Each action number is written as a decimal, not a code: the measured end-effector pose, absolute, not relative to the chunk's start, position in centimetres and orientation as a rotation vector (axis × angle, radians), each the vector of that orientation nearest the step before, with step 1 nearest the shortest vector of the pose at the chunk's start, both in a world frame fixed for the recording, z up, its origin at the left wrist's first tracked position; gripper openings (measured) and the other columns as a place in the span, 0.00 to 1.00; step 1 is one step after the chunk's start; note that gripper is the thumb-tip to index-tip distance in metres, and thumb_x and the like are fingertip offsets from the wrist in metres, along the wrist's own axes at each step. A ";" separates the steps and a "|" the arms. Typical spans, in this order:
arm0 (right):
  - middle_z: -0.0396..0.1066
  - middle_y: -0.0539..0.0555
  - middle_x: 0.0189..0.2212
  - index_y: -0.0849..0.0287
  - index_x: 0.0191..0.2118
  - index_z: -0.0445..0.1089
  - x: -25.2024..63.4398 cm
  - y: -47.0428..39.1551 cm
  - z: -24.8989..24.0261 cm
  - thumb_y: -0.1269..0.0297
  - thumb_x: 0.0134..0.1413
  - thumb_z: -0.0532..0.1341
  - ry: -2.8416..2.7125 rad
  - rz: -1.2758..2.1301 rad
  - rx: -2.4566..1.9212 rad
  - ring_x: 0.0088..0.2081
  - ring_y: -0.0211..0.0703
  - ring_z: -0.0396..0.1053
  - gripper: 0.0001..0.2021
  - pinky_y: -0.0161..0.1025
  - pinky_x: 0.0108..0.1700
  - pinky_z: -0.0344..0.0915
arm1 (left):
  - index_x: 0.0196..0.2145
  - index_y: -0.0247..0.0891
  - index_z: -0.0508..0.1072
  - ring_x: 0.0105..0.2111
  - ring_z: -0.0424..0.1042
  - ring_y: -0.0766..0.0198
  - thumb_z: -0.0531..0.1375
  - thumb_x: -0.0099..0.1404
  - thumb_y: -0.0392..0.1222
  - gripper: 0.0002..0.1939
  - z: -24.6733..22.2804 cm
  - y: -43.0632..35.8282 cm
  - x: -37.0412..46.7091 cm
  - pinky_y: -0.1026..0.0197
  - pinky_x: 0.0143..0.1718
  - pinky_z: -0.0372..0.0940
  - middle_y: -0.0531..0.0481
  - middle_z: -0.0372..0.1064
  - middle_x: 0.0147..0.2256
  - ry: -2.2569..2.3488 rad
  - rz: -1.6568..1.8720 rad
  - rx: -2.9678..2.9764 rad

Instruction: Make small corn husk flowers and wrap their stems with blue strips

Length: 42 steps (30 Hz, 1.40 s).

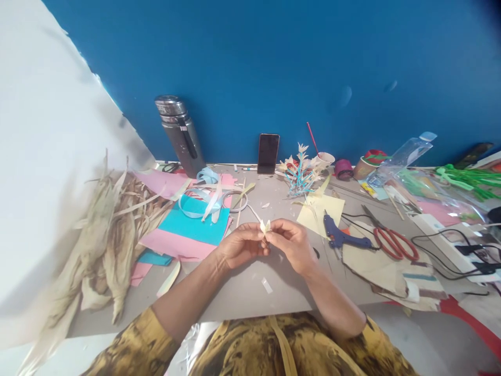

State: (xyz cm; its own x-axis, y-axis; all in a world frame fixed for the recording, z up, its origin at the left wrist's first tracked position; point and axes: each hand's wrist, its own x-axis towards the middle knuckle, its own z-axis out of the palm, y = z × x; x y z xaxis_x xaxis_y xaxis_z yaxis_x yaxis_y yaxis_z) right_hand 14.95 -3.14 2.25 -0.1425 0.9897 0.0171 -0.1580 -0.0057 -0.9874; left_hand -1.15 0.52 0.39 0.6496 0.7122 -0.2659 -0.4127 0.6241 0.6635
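Both my hands meet over the middle of the table, pinching a small cream-coloured flower [265,227] that looks made of dried husk. My left hand [240,245] grips it from the left with thumb and fingers closed. From the other side, my right hand [291,243] holds its petals between thumb and index finger. A thin pale stem appears to run up and left from the flower. Behind my hands stands a bunch of similar husk flowers [300,175] with light-blue stems. Small pale scraps [266,284] lie on the table close to my hands.
Dried corn husks [113,245] pile up at left, beside blue paper [195,219] and ribbon. A flask [180,138] and a phone [268,153] stand by the wall. At right lie a glue gun [344,235], scissors [393,240], a power strip [450,245] with cables, and a plastic bottle [407,156].
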 end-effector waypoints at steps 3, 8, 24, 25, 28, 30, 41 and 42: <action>0.73 0.50 0.24 0.58 0.32 0.74 15.0 -3.2 2.2 0.56 0.52 0.68 -1.251 1.382 -0.993 0.24 0.39 0.69 0.11 0.38 0.30 0.69 | 0.25 0.33 0.78 0.24 0.69 0.64 0.73 0.46 0.38 0.09 0.7 0.6 -1.3 0.57 0.33 0.67 0.49 0.69 0.22 0.544 0.667 0.633; 0.74 0.50 0.24 0.57 0.32 0.75 15.2 -3.3 2.1 0.56 0.53 0.67 -1.288 1.285 -1.030 0.25 0.40 0.70 0.09 0.38 0.31 0.69 | 0.27 0.35 0.78 0.25 0.70 0.63 0.75 0.46 0.39 0.12 0.9 0.5 -1.3 0.56 0.34 0.68 0.49 0.70 0.22 0.554 0.663 0.634; 0.70 0.49 0.26 0.59 0.37 0.76 16.0 -3.1 2.2 0.61 0.53 0.66 -1.443 0.966 -1.203 0.24 0.35 0.63 0.08 0.32 0.25 0.61 | 0.24 0.33 0.80 0.24 0.69 0.68 0.77 0.42 0.42 0.14 1.0 0.5 -1.1 0.62 0.31 0.65 0.50 0.73 0.25 0.763 0.908 0.843; 0.70 0.49 0.26 0.59 0.37 0.75 16.0 -3.1 2.2 0.60 0.53 0.66 -1.436 0.955 -1.215 0.23 0.35 0.63 0.08 0.32 0.25 0.61 | 0.25 0.34 0.79 0.25 0.68 0.68 0.77 0.42 0.41 0.14 0.9 0.4 -1.0 0.62 0.31 0.64 0.50 0.72 0.25 0.754 0.927 0.842; 0.70 0.48 0.23 0.59 0.33 0.74 15.9 -3.2 2.6 0.59 0.54 0.64 -1.410 0.916 -1.230 0.23 0.35 0.63 0.08 0.32 0.25 0.61 | 0.25 0.34 0.79 0.24 0.67 0.69 0.76 0.45 0.42 0.13 0.4 0.4 -0.7 0.63 0.30 0.62 0.52 0.70 0.23 0.745 0.965 0.843; 0.69 0.48 0.22 0.59 0.31 0.73 15.8 -3.4 2.9 0.59 0.54 0.64 -1.365 0.896 -1.242 0.22 0.35 0.62 0.08 0.32 0.26 0.61 | 0.26 0.35 0.79 0.23 0.65 0.70 0.75 0.46 0.43 0.13 0.2 0.4 -0.6 0.63 0.30 0.61 0.53 0.69 0.22 0.764 1.009 0.856; 0.71 0.49 0.26 0.58 0.33 0.72 15.6 -3.5 2.0 0.65 0.57 0.63 -1.431 0.602 -1.215 0.24 0.36 0.64 0.04 0.33 0.27 0.63 | 0.29 0.36 0.78 0.24 0.64 0.69 0.73 0.51 0.45 0.12 0.1 0.2 -0.5 0.63 0.31 0.59 0.53 0.68 0.24 0.833 1.111 0.907; 0.71 0.49 0.26 0.57 0.34 0.72 15.6 -3.4 2.2 0.66 0.58 0.62 -1.474 0.501 -1.206 0.24 0.36 0.65 0.03 0.34 0.28 0.64 | 0.29 0.35 0.78 0.24 0.64 0.69 0.72 0.52 0.45 0.12 0.2 0.2 -0.5 0.63 0.31 0.59 0.53 0.68 0.23 0.834 1.099 0.937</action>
